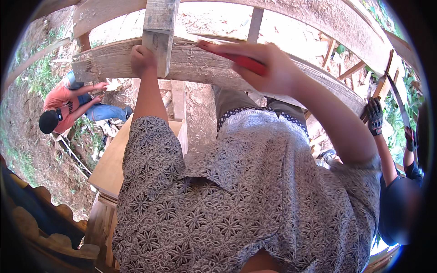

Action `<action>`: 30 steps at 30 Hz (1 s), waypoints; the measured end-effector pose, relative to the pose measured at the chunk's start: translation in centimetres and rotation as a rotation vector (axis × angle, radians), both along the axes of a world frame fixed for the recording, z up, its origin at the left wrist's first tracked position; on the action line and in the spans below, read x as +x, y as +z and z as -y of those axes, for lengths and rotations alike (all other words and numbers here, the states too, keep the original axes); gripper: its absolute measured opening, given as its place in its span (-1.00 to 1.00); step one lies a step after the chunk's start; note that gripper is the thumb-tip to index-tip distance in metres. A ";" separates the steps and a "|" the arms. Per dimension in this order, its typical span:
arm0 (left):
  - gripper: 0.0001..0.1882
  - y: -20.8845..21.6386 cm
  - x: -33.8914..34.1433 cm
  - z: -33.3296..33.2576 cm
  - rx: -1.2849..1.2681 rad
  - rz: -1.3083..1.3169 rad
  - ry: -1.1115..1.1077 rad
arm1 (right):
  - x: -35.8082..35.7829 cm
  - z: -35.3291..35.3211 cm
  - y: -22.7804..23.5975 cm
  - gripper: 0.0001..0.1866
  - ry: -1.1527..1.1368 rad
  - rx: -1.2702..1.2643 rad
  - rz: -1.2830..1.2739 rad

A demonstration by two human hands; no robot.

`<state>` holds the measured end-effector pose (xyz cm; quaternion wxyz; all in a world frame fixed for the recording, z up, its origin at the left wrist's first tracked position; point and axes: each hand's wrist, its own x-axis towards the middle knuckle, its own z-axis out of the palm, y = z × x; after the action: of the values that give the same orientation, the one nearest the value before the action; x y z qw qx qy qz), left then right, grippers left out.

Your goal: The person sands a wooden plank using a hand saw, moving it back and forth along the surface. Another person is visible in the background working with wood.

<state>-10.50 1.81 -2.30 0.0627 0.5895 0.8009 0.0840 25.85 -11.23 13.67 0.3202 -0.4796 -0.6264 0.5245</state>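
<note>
My left hand (143, 59) is closed against the left edge of a short wooden board (159, 50), which lies across a long rough beam (111, 58). A dark line, with a pale sliver beside it, crosses the board above my hand. In my right hand (276, 67), slightly blurred by motion, is the red handle (250, 64) of a handsaw. Its thin blade, seen nearly edge-on, points left toward the line across the board. The fingers of my left hand are partly hidden by its back.
At left sits a co-worker (63, 104) in an orange shirt, a pale piece in hand. At right, another person's gloved hand (375, 116) is raised near a long curved blade (398, 100). A plywood box (111, 159) stands below my left arm. More beams (309, 20) run ahead.
</note>
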 end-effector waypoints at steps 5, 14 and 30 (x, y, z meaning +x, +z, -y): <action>-0.54 0.0 -0.4 0.0 0.040 0.008 -0.058 | 5.3 4.8 4.0 -0.38 0.048 -0.024 -0.031; -0.57 0.6 2.0 1.0 -0.001 0.067 -0.046 | -3.9 -3.6 -3.5 -0.43 0.031 0.001 -0.006; -0.56 0.4 -0.1 -0.1 0.010 0.029 0.003 | 1.1 0.3 1.1 -0.42 0.074 0.008 -0.008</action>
<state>-10.60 1.89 -1.89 0.0709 0.5872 0.8005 0.0966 26.99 -11.56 14.77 0.3048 -0.4526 -0.6447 0.5354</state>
